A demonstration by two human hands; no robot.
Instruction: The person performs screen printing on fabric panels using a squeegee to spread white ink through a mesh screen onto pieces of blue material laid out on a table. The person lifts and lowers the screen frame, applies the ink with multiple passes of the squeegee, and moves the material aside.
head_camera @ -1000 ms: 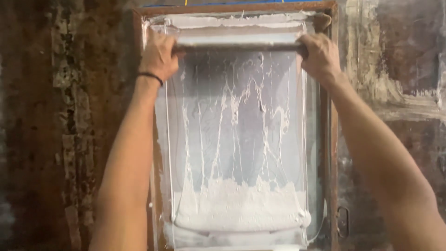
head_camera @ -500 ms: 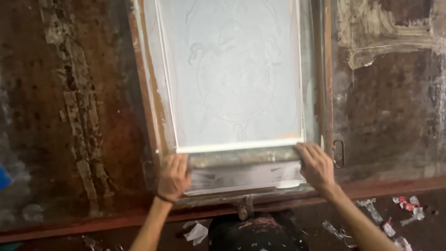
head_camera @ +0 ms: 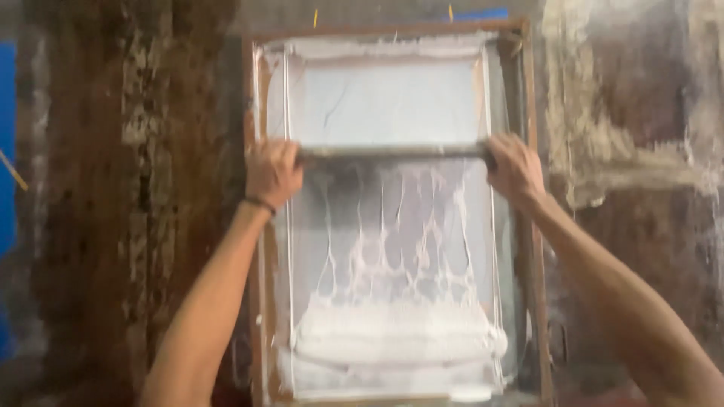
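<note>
My left hand (head_camera: 273, 172) and right hand (head_camera: 515, 167) grip the two ends of a squeegee (head_camera: 392, 152), a long dark bar lying level across the screen (head_camera: 392, 98). The fingers of both hands are curled shut around the bar, the left at the screen's left rim, the right at its right rim. A dark band (head_camera: 260, 203) circles my left wrist.

The squeegee sits in the upper part of the screen, below the far edge of the wooden frame (head_camera: 531, 90) that borders the mesh. Above the bar the mesh is pale and nearly clean. Below it, thin white streaks of ink (head_camera: 392, 241) run down in a branching web to a thick white bank of ink (head_camera: 396, 339) heaped along the near edge of the frame.

The frame lies flat on the table (head_camera: 113, 226), a dark brown, worn surface with pale crusted stains; the stains are heaviest toward the table's far right corner. A blue strip (head_camera: 7, 136) shows at the table's left edge.
</note>
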